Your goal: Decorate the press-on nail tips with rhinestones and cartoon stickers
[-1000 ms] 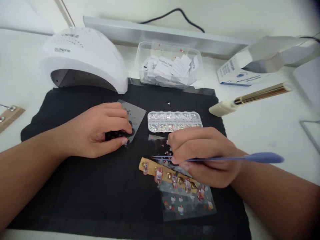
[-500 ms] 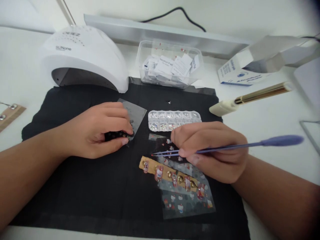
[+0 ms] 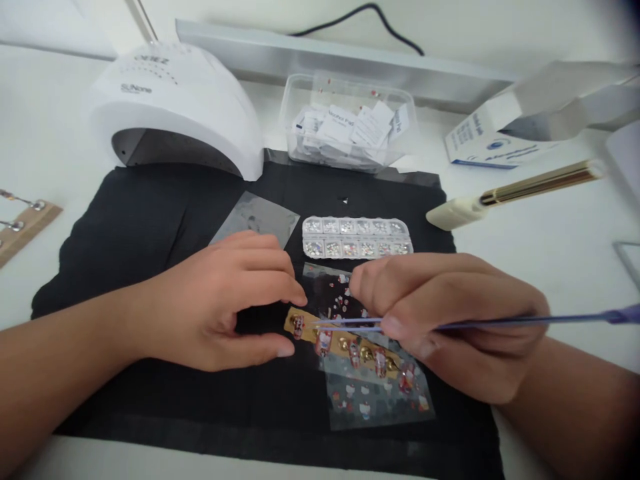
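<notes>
My right hand (image 3: pixel 450 320) pinches purple tweezers (image 3: pixel 360 325), whose tips are over the left part of a tan strip (image 3: pixel 293 313). Along this strip sit small decorated false nails (image 3: pixel 323 342) on gold-coloured stands. Whether the tips hold anything is too small to tell. Close to the strip's left end, my left hand (image 3: pixel 235 300) is open, thumb and forefinger apart. Beneath and around the strip lie clear sticker sheets (image 3: pixel 380 408) with white cartoon cat figures. Behind them is a clear compartment case (image 3: pixel 357 238) of tiny shiny gems.
A white nail lamp (image 3: pixel 185 100) stands at the back left of the black mat (image 3: pixel 150 407). Beyond the mat are a plastic tub (image 3: pixel 345 150) of alcohol pads, an open box (image 3: pixel 480 143) and a cream bottle (image 3: pixel 457 212) with a gold cap. A translucent sheet (image 3: pixel 265 220) lies behind my left hand.
My left hand has left the translucent sheet and come right and toward me, to the strip's end, its fingers now apart. The tweezer tips have moved down over the strip.
</notes>
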A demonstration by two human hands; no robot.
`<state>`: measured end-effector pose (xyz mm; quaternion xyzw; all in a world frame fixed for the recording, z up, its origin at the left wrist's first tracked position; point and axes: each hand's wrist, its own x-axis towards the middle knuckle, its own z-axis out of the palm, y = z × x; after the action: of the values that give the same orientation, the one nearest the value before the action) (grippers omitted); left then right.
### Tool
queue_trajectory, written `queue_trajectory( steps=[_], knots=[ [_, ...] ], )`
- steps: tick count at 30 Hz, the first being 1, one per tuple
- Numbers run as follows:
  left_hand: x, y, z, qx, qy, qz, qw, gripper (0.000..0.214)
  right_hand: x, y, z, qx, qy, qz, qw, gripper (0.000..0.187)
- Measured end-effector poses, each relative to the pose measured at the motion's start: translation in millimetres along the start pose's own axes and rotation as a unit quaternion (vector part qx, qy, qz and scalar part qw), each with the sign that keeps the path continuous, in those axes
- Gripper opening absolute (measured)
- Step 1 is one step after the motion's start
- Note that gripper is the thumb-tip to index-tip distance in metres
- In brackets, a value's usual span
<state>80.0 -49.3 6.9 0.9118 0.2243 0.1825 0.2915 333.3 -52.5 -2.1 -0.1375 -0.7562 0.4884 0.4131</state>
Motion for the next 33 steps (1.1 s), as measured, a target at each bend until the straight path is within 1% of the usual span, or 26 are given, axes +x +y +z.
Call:
queue_trajectory(
  steps=[5,7,11,14,19,24,28,33],
  knots=[
    [-0.2,0.4,0.6,0.024,-0.01,0.001,1.0,0.021,-0.2,-1.0,2.1,-0.029,-0.007,-0.022,0.999,0.009],
    [-0.3,0.2,0.2,0.044,-0.003,0.018,0.999,0.019,-0.2,-0.4,2.1,-0.039,-0.013,-0.033,0.999,0.009],
    [-1.1,0.7,-2.2,0.077,0.019,0.072,0.994,0.013,-0.8,1.2,1.5,-0.049,-0.028,-0.05,0.997,0.009],
    [-1.7,1.9,-3.8,0.077,0.014,0.087,0.993,0.015,-1.1,0.9,2.0,-0.048,-0.028,-0.048,0.997,0.01],
    [-0.9,2.9,-4.1,0.072,0.002,0.095,0.993,0.013,-0.2,0.7,2.4,-0.044,-0.017,-0.037,0.998,0.01],
    [0.2,3.1,-4.7,0.071,-0.008,0.097,0.993,0.014,1.0,3.5,1.0,-0.038,-0.032,-0.064,0.997,0.011],
    [0.0,3.4,-5.5,0.07,-0.016,0.094,0.993,0.016,0.1,0.7,2.5,-0.049,-0.014,-0.042,0.998,0.011],
    [-0.1,3.4,-5.8,0.069,-0.019,0.092,0.993,0.017,0.2,-2.3,3.0,-0.065,-0.024,-0.042,0.997,0.013]
  ],
)
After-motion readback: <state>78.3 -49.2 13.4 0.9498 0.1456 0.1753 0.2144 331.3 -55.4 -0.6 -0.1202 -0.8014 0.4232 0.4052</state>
